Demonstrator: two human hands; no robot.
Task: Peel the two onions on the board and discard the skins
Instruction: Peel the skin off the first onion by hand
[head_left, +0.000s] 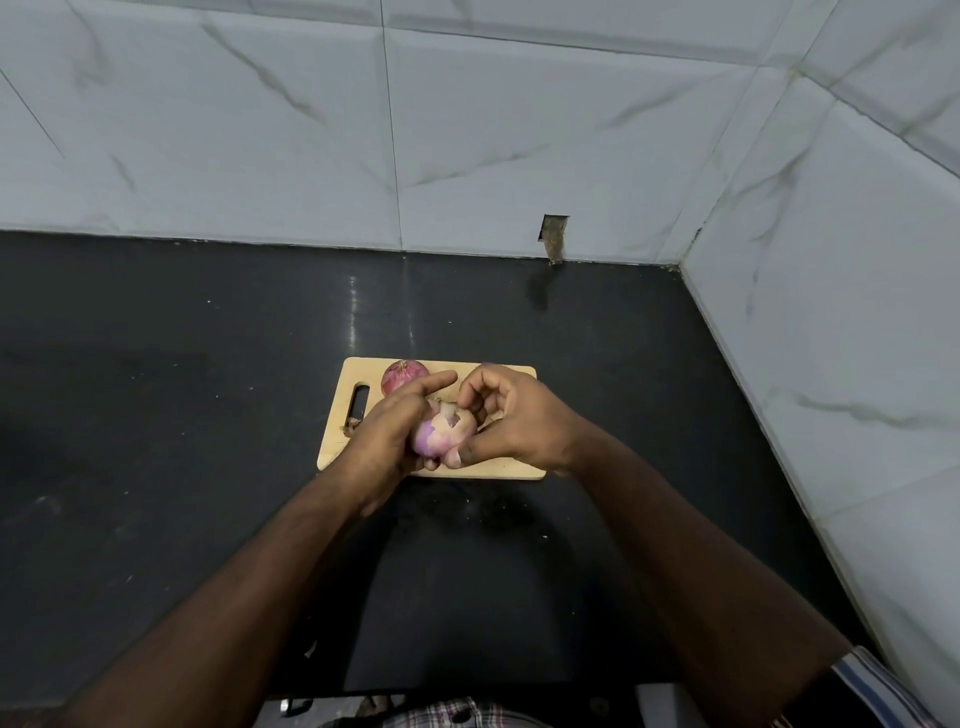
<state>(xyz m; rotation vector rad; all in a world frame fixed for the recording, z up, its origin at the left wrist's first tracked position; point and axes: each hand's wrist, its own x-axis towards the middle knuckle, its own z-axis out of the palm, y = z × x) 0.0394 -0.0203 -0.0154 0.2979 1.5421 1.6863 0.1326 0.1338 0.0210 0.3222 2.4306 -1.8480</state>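
Both hands, left hand (387, 431) and right hand (511, 423), grip half-peeled onion (441, 434) above board's (498, 467) near edge

We see a partly peeled onion (443, 434), pale purple and white with some papery skin clinging at its top, held above the near half of a light wooden cutting board (498, 465). A second onion (402, 375), red-skinned and unpeeled, rests on the board's far edge, near the handle slot.

2 onions (444, 434), 1 board (511, 467), 2 hands (387, 434)
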